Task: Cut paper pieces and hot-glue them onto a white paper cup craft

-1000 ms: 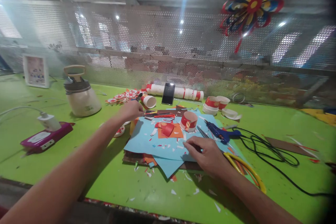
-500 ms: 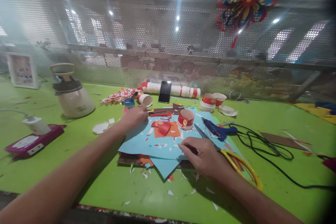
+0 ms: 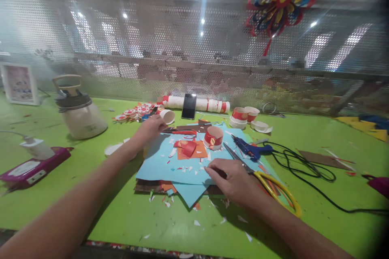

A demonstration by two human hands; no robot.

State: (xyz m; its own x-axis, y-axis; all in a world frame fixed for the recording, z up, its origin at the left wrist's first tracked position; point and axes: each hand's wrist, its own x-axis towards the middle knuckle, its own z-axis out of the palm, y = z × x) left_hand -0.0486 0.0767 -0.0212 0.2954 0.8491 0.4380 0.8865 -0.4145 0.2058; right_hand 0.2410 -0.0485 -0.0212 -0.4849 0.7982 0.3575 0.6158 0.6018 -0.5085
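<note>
My left hand [image 3: 150,127] reaches over the far left corner of the light blue paper [image 3: 161,162], fingers bent and apart with nothing visible in them. It partly covers a small blue jar [image 3: 145,117], and a white paper cup [image 3: 167,117] lies on its side nearby. A red-handled cutter [image 3: 180,131] is just right of it. My right hand [image 3: 229,176] rests on the paper, fingers loosely curved and holding nothing I can see. Beside it lie yellow-handled scissors [image 3: 279,188]. A red-and-white cup ring [image 3: 213,137] stands near red scraps [image 3: 187,147] on an orange square [image 3: 200,150].
A blue glue gun [image 3: 251,149] and its black cord [image 3: 304,166] lie right. A phone [image 3: 189,106] leans on a long cup tube [image 3: 209,104]. Cups [image 3: 239,117] stand behind. At left are a jug [image 3: 83,115] and a purple power strip [image 3: 35,168]. Paper scraps litter the table.
My left hand has moved left and slightly away from me, off the cutter's end and across the blue jar. My right hand stays by the scissors. The view has shifted slightly.
</note>
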